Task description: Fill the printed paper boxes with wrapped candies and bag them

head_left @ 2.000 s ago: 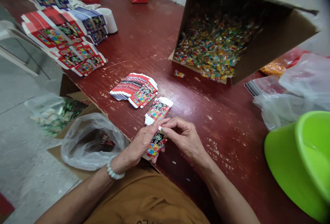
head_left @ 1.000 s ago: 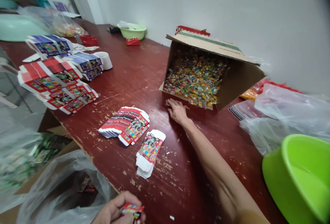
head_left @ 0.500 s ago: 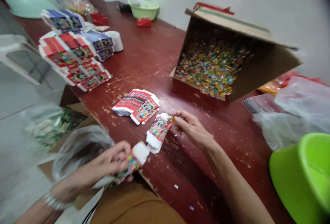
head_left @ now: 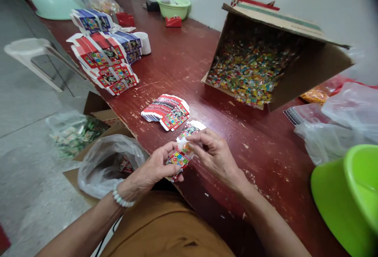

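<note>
My left hand [head_left: 153, 168] grips a small red printed carton [head_left: 177, 158] from below, at the near edge of the dark red table [head_left: 224, 131]. My right hand [head_left: 214, 154] pinches a small wrapped sweet [head_left: 186, 147] at the carton's open end. Just beyond my fingers lies a short pile of flat cartons [head_left: 191, 128], and a fanned stack of the same flat cartons [head_left: 165, 109] lies further out. A tipped cardboard box [head_left: 295, 60] full of colourful wrapped sweets [head_left: 251, 69] lies open towards me at the back.
Folded red and blue cartons [head_left: 106, 58] are piled at the far left beside a white tape roll [head_left: 145, 42]. A clear plastic bag [head_left: 109, 162] hangs below the table edge. Green tubs [head_left: 345, 198] and plastic bags [head_left: 342, 123] crowd the right. A white stool [head_left: 32, 50] stands left.
My right hand reached to the sweets box, came back with one sweet, and now meets my left hand, which has brought the carton up to the table edge.
</note>
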A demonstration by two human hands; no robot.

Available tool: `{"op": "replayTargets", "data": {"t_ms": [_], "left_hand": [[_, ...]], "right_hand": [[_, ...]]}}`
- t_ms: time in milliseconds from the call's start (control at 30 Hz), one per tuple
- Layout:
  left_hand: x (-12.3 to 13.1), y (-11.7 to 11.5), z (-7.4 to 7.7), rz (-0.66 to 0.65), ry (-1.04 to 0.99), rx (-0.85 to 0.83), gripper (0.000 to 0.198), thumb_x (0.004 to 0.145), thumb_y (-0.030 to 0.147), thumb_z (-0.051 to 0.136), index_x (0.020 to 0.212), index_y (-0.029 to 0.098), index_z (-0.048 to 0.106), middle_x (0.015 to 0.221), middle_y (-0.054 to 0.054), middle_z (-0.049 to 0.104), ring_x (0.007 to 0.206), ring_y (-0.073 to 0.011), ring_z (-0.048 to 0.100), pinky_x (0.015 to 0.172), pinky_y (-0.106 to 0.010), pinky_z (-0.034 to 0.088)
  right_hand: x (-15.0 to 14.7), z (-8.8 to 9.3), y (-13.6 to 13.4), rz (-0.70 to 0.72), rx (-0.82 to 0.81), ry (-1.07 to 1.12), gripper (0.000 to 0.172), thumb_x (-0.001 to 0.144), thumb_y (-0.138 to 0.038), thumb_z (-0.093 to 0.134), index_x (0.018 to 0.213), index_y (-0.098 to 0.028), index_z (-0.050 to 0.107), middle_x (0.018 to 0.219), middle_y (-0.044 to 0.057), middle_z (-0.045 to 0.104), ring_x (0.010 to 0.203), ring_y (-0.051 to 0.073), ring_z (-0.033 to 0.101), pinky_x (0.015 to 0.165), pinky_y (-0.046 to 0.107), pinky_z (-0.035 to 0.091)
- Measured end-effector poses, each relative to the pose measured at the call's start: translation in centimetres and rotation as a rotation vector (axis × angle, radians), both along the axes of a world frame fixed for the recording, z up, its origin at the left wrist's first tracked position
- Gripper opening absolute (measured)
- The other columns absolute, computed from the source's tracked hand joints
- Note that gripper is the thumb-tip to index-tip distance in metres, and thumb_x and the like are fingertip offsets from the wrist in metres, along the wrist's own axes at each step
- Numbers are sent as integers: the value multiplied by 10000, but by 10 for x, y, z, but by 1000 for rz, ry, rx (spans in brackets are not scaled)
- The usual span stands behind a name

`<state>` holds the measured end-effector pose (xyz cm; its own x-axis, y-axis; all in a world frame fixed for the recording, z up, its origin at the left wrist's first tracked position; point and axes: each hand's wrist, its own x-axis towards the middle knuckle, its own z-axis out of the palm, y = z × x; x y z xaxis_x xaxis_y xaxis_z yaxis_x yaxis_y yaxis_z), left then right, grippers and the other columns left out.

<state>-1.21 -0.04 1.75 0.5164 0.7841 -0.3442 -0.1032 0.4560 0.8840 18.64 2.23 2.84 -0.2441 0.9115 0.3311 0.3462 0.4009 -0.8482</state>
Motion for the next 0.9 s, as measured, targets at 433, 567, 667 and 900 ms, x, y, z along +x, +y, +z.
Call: {"op": "replayTargets", "data": {"t_ms": [433,567,667,900], "left_hand": [[7,-3,-3,23,115,135,290,810,168,630,1066,202,499,740,55,574,619,-92,538,597,-212,443],[11,-3,-3,105,3,35,346,793,241,685,1100,203,530,820,14,642,628,-110,575,561,-210,464],[14,-3,-4,199,-92,-88,464,859,524,632,1153,166,597,876,-71,703,636,-155,626,542,-245,511],[23,-3,-9,340,-129,-67,356,821,451,724,1003,147,689,734,-35,699,583,-164,634,448,-230,530]], "right_hand": [[-7,6,5,136,68,-137,116,876,-163,634,789,-196,703,731,27,688,662,149,618,653,282,478],[0,6,6,261,-188,17,152,914,-223,591,924,-225,742,842,26,729,732,155,658,682,286,497],[2,-1,10,41,-358,212,162,842,-295,703,984,-218,712,751,-7,653,653,131,586,605,259,474],[-18,-26,-1,84,-579,362,357,799,-368,775,1107,-238,650,907,9,623,627,108,558,505,224,477]]}}
